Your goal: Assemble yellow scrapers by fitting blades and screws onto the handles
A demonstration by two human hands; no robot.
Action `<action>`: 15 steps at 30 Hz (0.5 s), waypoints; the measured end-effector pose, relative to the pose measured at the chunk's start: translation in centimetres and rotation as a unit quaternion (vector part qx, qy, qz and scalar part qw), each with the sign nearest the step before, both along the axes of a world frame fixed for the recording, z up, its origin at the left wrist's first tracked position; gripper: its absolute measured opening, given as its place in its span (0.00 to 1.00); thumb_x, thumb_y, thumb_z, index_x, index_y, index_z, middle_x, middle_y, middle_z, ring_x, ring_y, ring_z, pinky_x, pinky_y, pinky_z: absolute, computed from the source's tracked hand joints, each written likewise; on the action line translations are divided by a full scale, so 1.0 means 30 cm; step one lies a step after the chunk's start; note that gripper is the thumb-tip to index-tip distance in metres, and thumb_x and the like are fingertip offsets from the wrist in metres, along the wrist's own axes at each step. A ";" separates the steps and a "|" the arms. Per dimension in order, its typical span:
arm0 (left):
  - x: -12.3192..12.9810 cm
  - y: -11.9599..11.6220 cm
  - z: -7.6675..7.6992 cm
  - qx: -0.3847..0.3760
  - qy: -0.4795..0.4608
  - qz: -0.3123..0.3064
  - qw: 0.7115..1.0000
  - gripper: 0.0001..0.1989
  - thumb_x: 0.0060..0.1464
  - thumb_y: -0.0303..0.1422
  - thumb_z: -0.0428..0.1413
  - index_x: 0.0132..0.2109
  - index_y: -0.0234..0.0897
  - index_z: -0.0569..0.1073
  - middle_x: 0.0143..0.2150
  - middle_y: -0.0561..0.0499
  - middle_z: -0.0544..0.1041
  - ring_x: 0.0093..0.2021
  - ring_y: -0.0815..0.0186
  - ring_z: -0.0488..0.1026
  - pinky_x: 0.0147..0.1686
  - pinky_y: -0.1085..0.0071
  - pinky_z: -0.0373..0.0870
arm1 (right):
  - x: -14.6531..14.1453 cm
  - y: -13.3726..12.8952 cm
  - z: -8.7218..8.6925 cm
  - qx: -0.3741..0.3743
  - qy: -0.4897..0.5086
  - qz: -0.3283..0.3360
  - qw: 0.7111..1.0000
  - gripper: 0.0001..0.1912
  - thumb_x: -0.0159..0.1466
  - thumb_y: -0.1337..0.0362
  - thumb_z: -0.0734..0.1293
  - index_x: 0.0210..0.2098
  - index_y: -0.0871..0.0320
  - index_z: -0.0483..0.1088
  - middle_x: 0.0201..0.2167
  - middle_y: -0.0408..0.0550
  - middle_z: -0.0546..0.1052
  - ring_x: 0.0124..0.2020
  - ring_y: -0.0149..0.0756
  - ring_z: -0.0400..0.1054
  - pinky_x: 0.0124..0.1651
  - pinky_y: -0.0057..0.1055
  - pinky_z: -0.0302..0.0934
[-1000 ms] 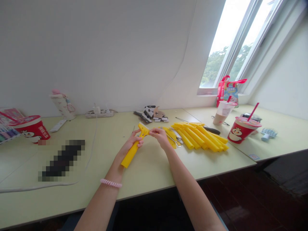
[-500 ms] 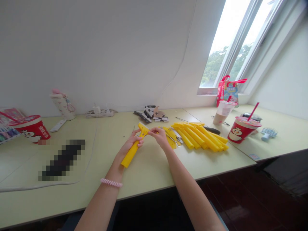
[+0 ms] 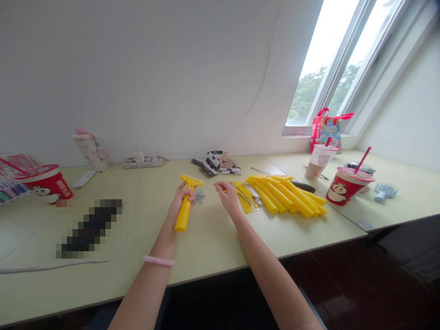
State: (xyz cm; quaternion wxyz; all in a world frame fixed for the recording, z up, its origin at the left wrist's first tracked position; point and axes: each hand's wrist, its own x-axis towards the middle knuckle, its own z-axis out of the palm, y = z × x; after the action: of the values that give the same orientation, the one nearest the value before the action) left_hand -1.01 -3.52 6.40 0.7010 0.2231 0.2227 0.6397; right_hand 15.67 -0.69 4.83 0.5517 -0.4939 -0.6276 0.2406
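Pale green desk (image 3: 213, 247) runs along under a sloping white wall and a bright window (image 3: 323, 64), with a heap of yellow plastic handles (image 3: 285, 197) lying toward its right end. Well left of that heap, the person's left hand (image 3: 180, 200) is clamped around a yellow plastic scraper (image 3: 184, 213), fingers closed just below the wide head and the handle pointing down toward the desk's front edge. It looks light and stiff, perhaps a little slick, so the thick handle seems the surest place to hold, leaving the flat head clear. The right hand (image 3: 227, 197) holds nothing, its fingers loosely curled and apart from the left hand, just left of the heap and near some thin steel tools (image 3: 246, 195). Between the hands, closer to the scraper, sits a small cluster of metal bits (image 3: 198, 197), tiny enough to scatter easily at a knock. Toward the desk's front edge, the surface in front of the hands offers generous room for moving, and the edge itself lies well short of the heap.
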 end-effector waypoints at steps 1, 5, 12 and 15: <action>-0.008 0.003 0.000 0.002 -0.011 0.023 1.000 0.22 0.46 0.17 0.51 0.47 0.43 0.62 0.40 0.49 0.67 0.22 0.81 0.61 0.19 0.85 0.61 | -0.006 0.002 -0.009 -0.011 -0.027 -0.001 1.000 0.10 0.57 0.62 0.60 0.30 0.57 0.72 0.28 0.45 0.75 0.29 0.33 0.65 0.34 0.29 0.58; -0.035 0.006 0.003 0.006 -0.034 0.092 0.995 0.19 0.47 0.17 0.49 0.45 0.41 0.62 0.40 0.49 0.67 0.22 0.82 0.61 0.20 0.87 0.62 | -0.062 -0.005 -0.038 -0.011 -0.167 0.018 0.986 0.10 0.59 0.67 0.59 0.31 0.57 0.73 0.30 0.47 0.74 0.34 0.34 0.64 0.38 0.29 0.56; -0.054 0.008 0.003 0.003 -0.057 0.107 0.993 0.15 0.50 0.17 0.46 0.42 0.39 0.63 0.40 0.49 0.66 0.22 0.82 0.60 0.21 0.87 0.62 | -0.227 0.016 -0.014 0.018 -0.394 -0.010 0.919 0.14 0.62 0.61 0.58 0.38 0.60 0.73 0.39 0.55 0.71 0.44 0.42 0.59 0.46 0.34 0.52; -0.059 0.013 -0.005 0.005 -0.060 0.103 0.993 0.15 0.51 0.18 0.46 0.42 0.40 0.62 0.40 0.49 0.66 0.22 0.83 0.60 0.21 0.88 0.62 | -0.291 0.040 0.000 0.001 -0.419 -0.060 0.906 0.18 0.61 0.57 0.58 0.37 0.63 0.73 0.41 0.60 0.70 0.46 0.49 0.57 0.45 0.39 0.50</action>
State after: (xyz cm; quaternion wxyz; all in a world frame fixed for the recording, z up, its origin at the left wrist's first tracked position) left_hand -2.77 -3.12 6.26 0.6421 0.1634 0.1987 0.7222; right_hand 6.93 0.51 4.83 0.2518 -0.5854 -0.7703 -0.0227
